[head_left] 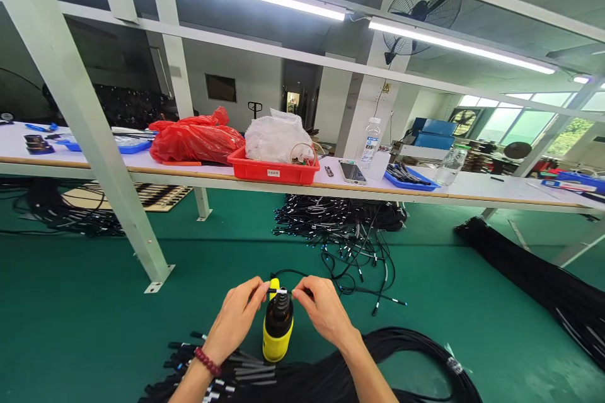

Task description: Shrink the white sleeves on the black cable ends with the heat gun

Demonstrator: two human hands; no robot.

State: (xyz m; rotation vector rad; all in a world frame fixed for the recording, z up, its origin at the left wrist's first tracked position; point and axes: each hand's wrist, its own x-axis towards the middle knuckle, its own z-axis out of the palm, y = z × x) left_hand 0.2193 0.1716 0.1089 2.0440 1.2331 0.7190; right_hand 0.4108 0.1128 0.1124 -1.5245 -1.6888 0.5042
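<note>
“Black cable, one, with a single white band: where is it being held?”

“Just above the upturned nozzle of one yellow-and-black tool.”

“How is it being gripped?”

“By two hands: on one side it is being pinched between the closed thumb and fingers of the left hand, on the other between those of the right hand.”

“What is being worn?”

“One beaded bracelet, on the left wrist.”

“What is being carried by the tabletop?”

“By its near edge, one red tray is being supported, with one red bag to its left; rightward, one phone and two clear bottles are being borne.”
</note>
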